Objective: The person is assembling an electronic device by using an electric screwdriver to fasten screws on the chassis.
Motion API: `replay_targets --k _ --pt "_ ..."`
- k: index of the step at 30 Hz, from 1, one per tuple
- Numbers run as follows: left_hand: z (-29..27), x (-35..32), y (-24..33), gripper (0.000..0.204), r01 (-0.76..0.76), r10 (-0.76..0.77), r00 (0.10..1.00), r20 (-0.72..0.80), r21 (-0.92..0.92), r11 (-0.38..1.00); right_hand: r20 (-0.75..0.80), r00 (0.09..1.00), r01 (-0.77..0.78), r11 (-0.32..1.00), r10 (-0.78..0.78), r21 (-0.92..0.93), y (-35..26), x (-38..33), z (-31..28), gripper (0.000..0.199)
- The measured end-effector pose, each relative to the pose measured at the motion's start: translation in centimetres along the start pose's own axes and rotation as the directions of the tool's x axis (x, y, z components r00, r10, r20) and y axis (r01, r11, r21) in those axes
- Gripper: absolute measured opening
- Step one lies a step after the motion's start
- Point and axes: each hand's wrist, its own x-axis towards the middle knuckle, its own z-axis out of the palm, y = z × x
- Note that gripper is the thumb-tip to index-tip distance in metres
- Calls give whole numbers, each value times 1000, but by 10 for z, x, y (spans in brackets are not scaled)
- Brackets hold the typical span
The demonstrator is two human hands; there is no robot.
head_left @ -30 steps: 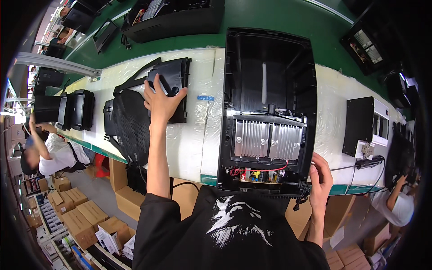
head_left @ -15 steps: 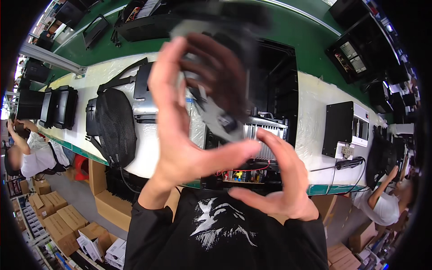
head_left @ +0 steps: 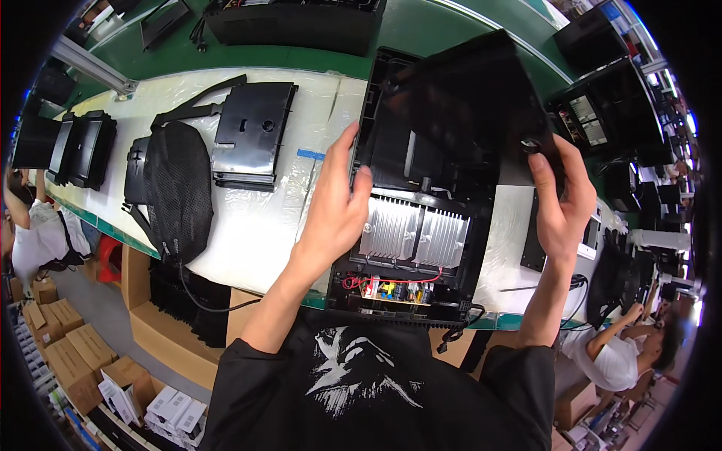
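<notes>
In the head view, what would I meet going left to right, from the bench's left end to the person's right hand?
Black plastic housings → black mesh bag → flat black plate → left hand → finned silver heatsinks → right hand.

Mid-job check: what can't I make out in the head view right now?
- Upper right of the open case: hidden behind the black panel.
- Some right hand fingertips: hidden by the panel's edge.
- Small parts on the circuit board: too small to tell apart.
- Far black unit: cut off by the top edge.
</notes>
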Motion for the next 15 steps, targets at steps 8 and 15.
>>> replay_targets --k 8,15 --pt "-5 -3 2 46 25 -26 1000 2 57 998 88 989 127 985 -117 -115 12 -4 9 21" --pt "-6 -4 7 51 49 -49 998 -29 0 999 214 938 302 945 -273 -122 7 -3 20 22"
